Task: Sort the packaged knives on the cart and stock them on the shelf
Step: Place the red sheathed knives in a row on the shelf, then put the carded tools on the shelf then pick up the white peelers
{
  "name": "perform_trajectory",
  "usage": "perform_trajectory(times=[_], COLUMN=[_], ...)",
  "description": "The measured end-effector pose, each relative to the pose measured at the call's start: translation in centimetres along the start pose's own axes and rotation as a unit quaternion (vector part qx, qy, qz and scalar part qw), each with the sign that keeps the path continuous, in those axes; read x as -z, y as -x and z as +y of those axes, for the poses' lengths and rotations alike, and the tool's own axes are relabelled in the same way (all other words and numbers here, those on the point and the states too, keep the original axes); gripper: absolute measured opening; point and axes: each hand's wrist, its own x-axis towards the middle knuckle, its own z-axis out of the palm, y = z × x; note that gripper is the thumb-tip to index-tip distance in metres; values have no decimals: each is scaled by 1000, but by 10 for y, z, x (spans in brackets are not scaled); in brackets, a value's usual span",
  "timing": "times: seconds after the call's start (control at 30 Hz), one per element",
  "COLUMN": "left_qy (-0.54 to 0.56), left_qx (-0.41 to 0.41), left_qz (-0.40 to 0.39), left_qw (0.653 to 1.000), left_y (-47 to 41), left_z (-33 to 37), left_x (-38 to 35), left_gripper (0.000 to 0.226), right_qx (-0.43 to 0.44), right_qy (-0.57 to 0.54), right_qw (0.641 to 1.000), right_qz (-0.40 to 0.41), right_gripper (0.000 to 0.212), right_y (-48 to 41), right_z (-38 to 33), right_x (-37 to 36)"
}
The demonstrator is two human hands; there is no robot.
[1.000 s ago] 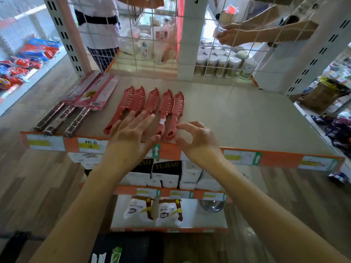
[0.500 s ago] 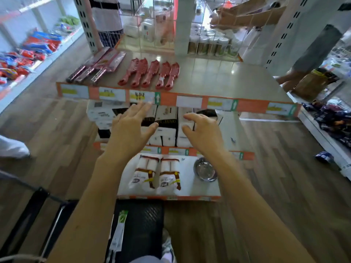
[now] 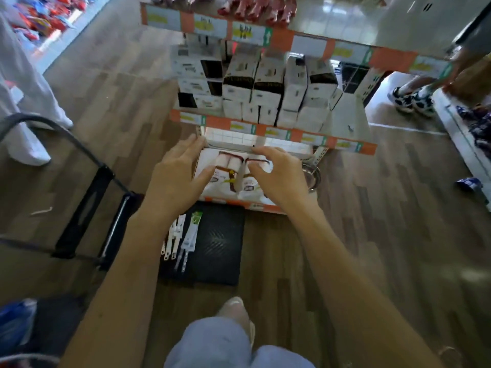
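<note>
Both hands hover empty in mid-view, above the lowest shelf [image 3: 231, 201] of an orange-edged rack. The left hand [image 3: 176, 179] has its fingers spread and loosely extended, its grip released; the fingertips reach toward the far left corner of that shelf. The right hand [image 3: 279, 176] is open too, fingers curled slightly downward, holding nothing. Neither hand touches anything that can be made out.

The packaged knives [image 3: 180, 240] still to be sorted lie on the black cart [image 3: 220, 248], near the viewer and below the left forearm, well apart from either grip. They lie side by side on the cart's left part: several white-carded ones and one with a green header, handles pointing near. The cart's handle frame [image 3: 87, 203] rises on the left.

Red knives [image 3: 256, 7] already sit on the top shelf [image 3: 332, 22] at the far edge of view, far from both hands; the picture is blurred there and their count is unclear. Under them, the middle shelf holds rows of black-and-white boxes [image 3: 265, 88]. On the lowest shelf, directly beneath the hands, lie white packs [image 3: 228, 176] with brown bands, and a steel bowl [image 3: 312, 176] just to their right.

A person's feet in patterned shoes [image 3: 411, 98] stand at the far right on the wooden floor [image 3: 385, 208].
</note>
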Motion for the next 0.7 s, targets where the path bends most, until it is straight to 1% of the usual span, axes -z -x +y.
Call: perform_trajectory(times=[0.1,0.33,0.43,0.57,0.7], left_qy=[15,46,63,107,118], left_qx=[14,34,33,41,103], left_qz=[3,-2,-21,-40,-56], left_qw=[1000,998,997,993,986], left_y=[14,24,21,15,11], left_z=[-28,-100,-135,-184,-241], left_x=[0,-2,-15,-53,-117], left_gripper=[58,50,47,40,38], right_qx=[1,-84,-110,-149,-210], right_qy=[0,-94,-104,-116,-116], right_qw=[1000,990,986,980,968], right_qz=[-1,-57,-73,-70,-77], right_gripper=[36,34,34,30,28], right_y=[10,18,14,3,-4], right_z=[-5,-17,-17,0,42], right_x=[-24,-103,-147,-213,-286])
